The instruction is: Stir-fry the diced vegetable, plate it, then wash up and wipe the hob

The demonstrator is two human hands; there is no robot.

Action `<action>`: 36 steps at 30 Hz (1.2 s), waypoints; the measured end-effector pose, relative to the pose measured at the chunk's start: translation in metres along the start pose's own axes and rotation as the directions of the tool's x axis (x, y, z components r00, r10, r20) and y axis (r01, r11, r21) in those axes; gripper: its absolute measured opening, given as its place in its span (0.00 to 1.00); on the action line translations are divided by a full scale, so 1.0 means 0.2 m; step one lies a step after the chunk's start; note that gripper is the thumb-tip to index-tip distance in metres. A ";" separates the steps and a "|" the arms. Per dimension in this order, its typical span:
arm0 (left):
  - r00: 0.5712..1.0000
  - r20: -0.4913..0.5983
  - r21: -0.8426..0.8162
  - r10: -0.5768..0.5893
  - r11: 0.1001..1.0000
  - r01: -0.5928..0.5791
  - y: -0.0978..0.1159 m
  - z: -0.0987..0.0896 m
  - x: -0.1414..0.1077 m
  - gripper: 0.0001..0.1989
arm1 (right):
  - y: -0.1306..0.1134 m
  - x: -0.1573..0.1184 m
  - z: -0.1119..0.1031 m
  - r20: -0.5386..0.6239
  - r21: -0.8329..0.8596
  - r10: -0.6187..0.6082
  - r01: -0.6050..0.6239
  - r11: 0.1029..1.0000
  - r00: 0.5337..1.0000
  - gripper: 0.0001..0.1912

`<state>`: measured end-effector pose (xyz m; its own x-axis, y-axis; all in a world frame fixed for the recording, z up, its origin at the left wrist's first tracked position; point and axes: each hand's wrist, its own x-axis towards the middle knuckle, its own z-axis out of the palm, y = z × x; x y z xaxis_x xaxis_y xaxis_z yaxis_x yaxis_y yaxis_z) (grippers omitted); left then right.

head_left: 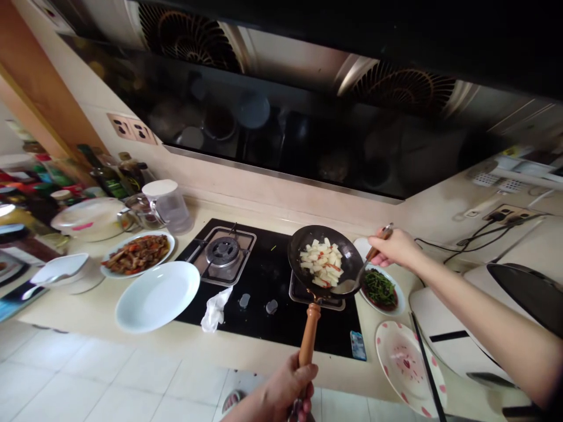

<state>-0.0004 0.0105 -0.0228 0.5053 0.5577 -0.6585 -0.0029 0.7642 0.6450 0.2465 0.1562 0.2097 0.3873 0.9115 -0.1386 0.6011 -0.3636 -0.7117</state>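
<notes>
A dark wok (316, 234) sits over the right burner, with pale chopped vegetable pieces (323, 261) and a few orange bits inside. My left hand (290, 384) is wrapped round the wok's wooden handle (310, 331). A spatula (345, 286) is gripped by its brown grip in my right hand (391, 246), above the wok's right side; its metal blade lies inside the wok near the front right rim. An empty white oval plate (158, 296) rests on the counter left of the hob (264, 319).
Left on the counter are a plate of cooked food (138, 254), a jug (169, 205), a white bowl (65, 275) and several bottles. Right are a dish of greens (380, 288), a spotted plate (404, 363), black chopsticks (426, 366) and a white appliance (444, 316). A crumpled tissue (215, 310) lies at the hob's front.
</notes>
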 end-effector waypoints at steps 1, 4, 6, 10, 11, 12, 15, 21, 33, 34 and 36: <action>1.000 0.011 -0.002 -0.001 1.000 0.001 0.00 0.00 0.00 0.23 | 0.02 -0.02 0.07 -0.019 0.032 -0.005 0.005 0.999 1.000 0.04; 1.000 0.011 -0.013 0.000 1.000 0.000 0.02 0.00 -0.02 0.24 | 0.11 -0.07 0.25 -0.090 0.248 -0.080 0.100 0.964 0.993 0.04; 1.000 -0.003 -0.016 0.006 1.000 -0.006 0.02 0.00 -0.03 0.23 | 0.14 -0.10 0.28 -0.063 0.317 -0.170 0.181 0.931 0.983 0.05; 1.000 -0.012 0.000 0.003 1.000 -0.003 0.02 0.00 -0.04 0.22 | 0.15 -0.10 0.09 -0.002 0.056 -0.299 0.299 0.953 0.954 0.02; 1.000 -0.017 0.002 0.011 1.000 -0.011 0.02 -0.01 -0.04 0.22 | 0.15 -0.08 0.03 -0.010 -0.026 -0.299 0.299 0.954 0.954 0.02; 1.000 -0.019 0.006 0.020 1.000 -0.020 0.02 -0.01 -0.04 0.22 | 0.17 -0.04 -0.03 -0.027 -0.073 -0.282 0.279 0.957 0.959 0.02; 1.000 -0.007 0.037 0.029 0.999 -0.029 0.03 -0.02 -0.03 0.23 | 0.29 0.10 -0.05 -0.104 0.085 -0.168 0.177 0.981 0.980 0.04; 0.999 -0.026 0.035 0.021 0.999 -0.020 0.05 0.00 -0.06 0.24 | 0.46 0.11 0.15 -0.040 0.505 -0.215 0.205 0.838 0.976 0.16; 0.999 -0.049 0.052 0.008 0.999 -0.005 0.07 0.01 -0.06 0.18 | 0.53 -0.14 0.38 0.176 -0.118 -0.825 0.844 0.524 0.537 0.13; 0.999 -0.052 0.052 0.004 0.999 -0.002 0.06 0.02 -0.06 0.19 | 0.56 -0.19 0.39 0.241 -0.097 -0.818 0.852 0.515 0.522 0.13; 0.998 -0.058 0.052 0.008 0.999 -0.005 0.06 0.02 -0.06 0.19 | 0.59 -0.30 0.35 0.359 -0.069 -0.788 0.856 0.512 0.500 0.14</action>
<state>-0.0026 0.0123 -0.0053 0.4547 0.5812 -0.6748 0.0393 0.7439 0.6672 0.2462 0.0724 0.0862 -0.5309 0.8114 0.2444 0.6875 0.5811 -0.4355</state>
